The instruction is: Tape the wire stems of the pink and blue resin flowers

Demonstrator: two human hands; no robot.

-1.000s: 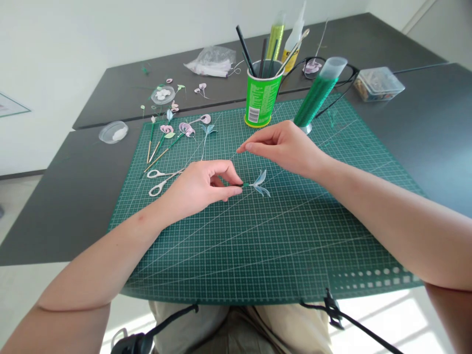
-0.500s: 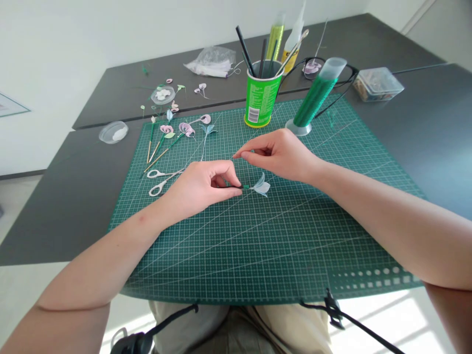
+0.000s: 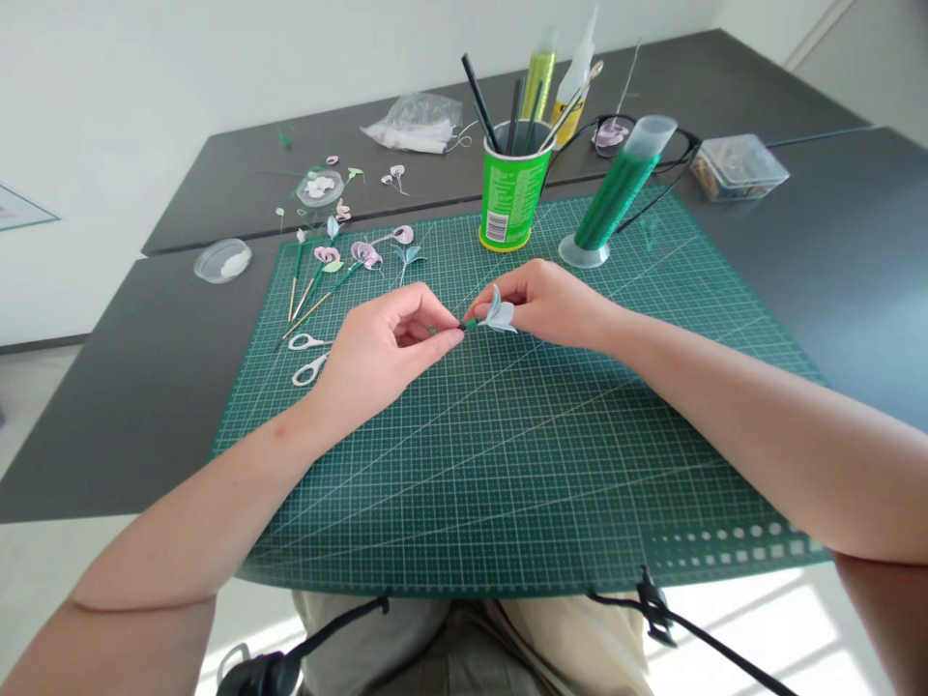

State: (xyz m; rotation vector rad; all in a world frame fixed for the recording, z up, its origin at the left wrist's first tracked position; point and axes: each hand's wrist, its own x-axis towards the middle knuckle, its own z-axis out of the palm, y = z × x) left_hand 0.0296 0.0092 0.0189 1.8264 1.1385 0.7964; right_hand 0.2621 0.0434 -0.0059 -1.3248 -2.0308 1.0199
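My left hand (image 3: 395, 333) pinches the dark stem of a pale blue artificial flower (image 3: 500, 314) between thumb and fingertips. Green wrapping (image 3: 471, 324) shows on the stem just below the petals, which point right. My right hand (image 3: 540, 302) is closed in a pinch right beside the stem, partly behind the flower. What its fingertips grip is too small to make out. White-handled scissors (image 3: 310, 371) lie by my left wrist, their blades hidden behind the hand. Both hands are above a green cutting mat (image 3: 507, 483).
A green cup (image 3: 511, 198) of sticks and tools stands at the back. Right of it are a spool of green thread (image 3: 616, 198), black glasses (image 3: 685, 159) and a clear box (image 3: 739, 166). Several finished flowers (image 3: 364, 254) lie at left, near small dishes (image 3: 223, 261).
My left hand has lifted the flower up and slightly left, toward my right hand. The right fingertips, apart from the stem before, are now close against it.
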